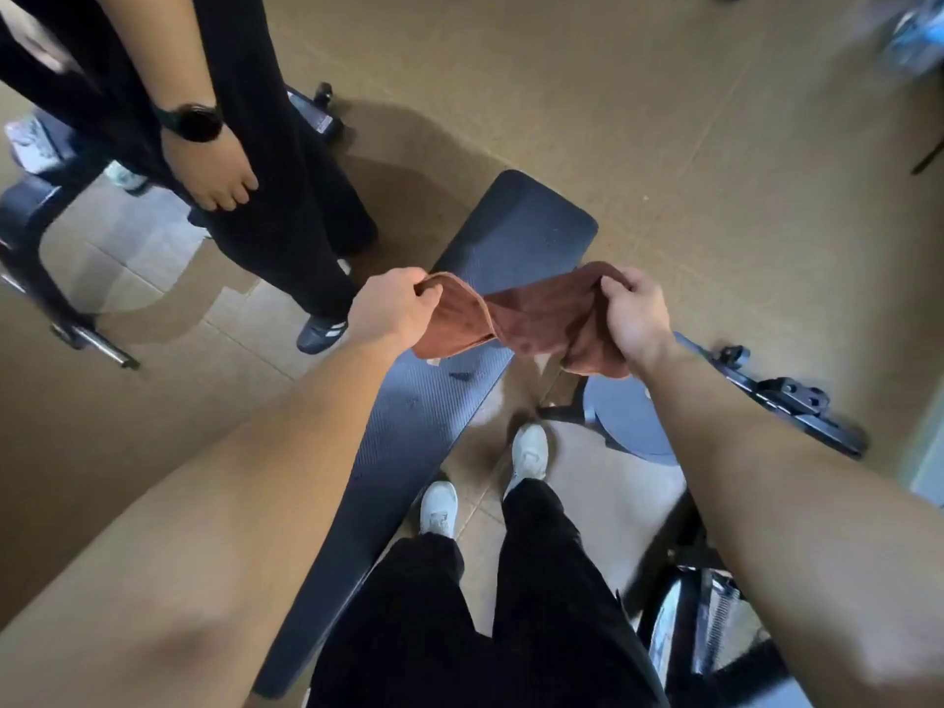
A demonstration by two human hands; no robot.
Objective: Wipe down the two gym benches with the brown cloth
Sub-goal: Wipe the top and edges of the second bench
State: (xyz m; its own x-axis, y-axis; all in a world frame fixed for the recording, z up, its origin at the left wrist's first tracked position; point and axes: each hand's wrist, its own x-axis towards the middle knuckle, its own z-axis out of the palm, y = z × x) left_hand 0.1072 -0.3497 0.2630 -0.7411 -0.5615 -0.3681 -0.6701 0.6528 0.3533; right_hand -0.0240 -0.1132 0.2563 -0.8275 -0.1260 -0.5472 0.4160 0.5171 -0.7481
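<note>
Both hands grip the brown cloth [531, 319] and hold it stretched between them in the air over the middle of the scene. The left hand [393, 309] has its fingers clenched on the cloth's left end, the right hand [636, 319] on its right end. The cloth is rust-brown, soft and creased, with a stitched hem showing along a folded flap near the left hand; it sags and bunches in the centre, and a lower fold hangs beneath the right hand.

Directly below it runs a gym bench [424, 416], a long dark pad with a fine ribbed texture, slanting from the near left to the far right, where its rounded end lies on the tan floor [664, 145]. The cloth hangs over the bench without visibly touching it.

At the far left stands a second person in black trousers [265, 161], one hand hanging loose, a dark wristwatch [196, 122] on the wrist. The wearer's white shoes [531, 449] stand just right of the bench.
</note>
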